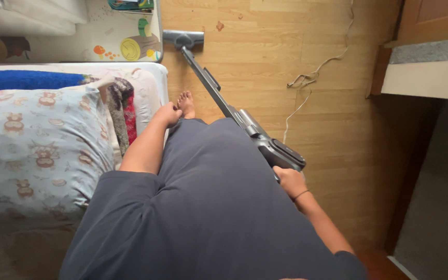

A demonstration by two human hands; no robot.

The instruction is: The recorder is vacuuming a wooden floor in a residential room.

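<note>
— What sits at the far left?

— A bed point(151, 78) with a pale cover, and on it a pillow point(32, 150) printed with small bear figures, a blue blanket point(22, 80) behind it, and a striped cloth point(123, 111) in grey, white and red hanging over the edge. Above the bed lies a play mat point(105, 36) with cartoon mushrooms and a log.

— And the left hand point(168, 114)?

— It hangs beside the bed's edge, fingers curled in loosely, with nothing visible in it. Whether it touches the bed, I cannot tell. A bare foot point(186, 103) shows just past it on the wooden floor point(265, 67).

— Where is the vacuum?

— The stick vacuum point(234, 114) slants across the middle: its head point(182, 39) rests flat on the floor near the play mat's corner, the tube runs back towards the person, and the grey body ends at the right hand point(289, 182).

— How does that hand hold it?

— Closed around the handle at the rear of the body, a thin band on the wrist.

— Anything further right?

— A pale cord point(312, 78) lies loose on the floor, then a wooden door frame point(382, 57).
</note>
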